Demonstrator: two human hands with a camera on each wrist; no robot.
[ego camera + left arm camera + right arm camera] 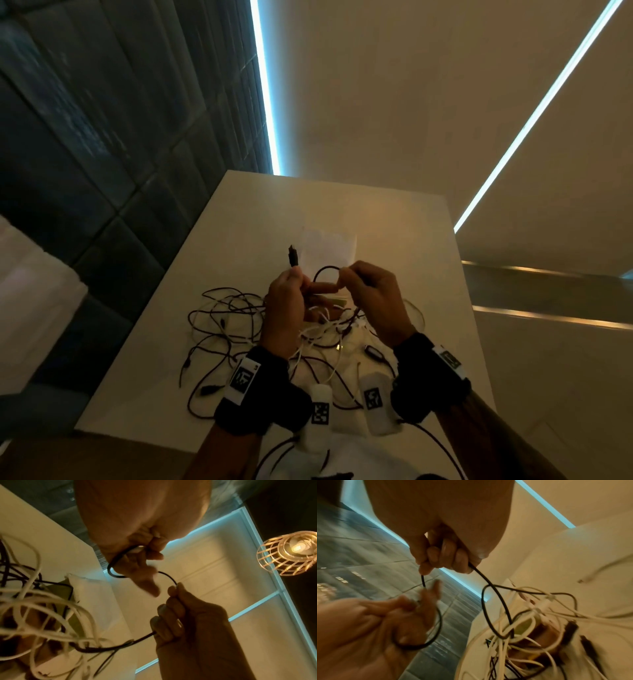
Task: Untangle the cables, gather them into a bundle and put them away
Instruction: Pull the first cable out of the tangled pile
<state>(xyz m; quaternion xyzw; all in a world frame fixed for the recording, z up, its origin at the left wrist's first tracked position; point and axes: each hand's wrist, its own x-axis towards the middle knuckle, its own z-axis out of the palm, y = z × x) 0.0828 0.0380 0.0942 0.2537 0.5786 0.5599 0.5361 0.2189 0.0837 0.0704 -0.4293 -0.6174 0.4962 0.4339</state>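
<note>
Both hands are raised above a white table (394, 233) and share one black cable (325, 270). My left hand (291, 291) pinches it just below its plug (293, 255), which sticks upward. My right hand (359, 284) grips the same cable a short loop away. In the left wrist view the left hand (137, 555) holds the cable's end and the right hand (171, 608) is wrapped round the cable (169, 577). The right wrist view shows the right hand (443, 558) gripping the cable (488, 582). It runs down into a tangle (522, 622) of black and white cables (233, 325) on the table.
A white sheet or pouch (329, 246) lies beyond the hands. Two white blocks with square tags (320, 407) (375, 401) and a small black oval piece (373, 353) sit near the front edge. Dark tiles (102, 171) lie past the table's left edge. A pendant lamp (288, 551) hangs overhead.
</note>
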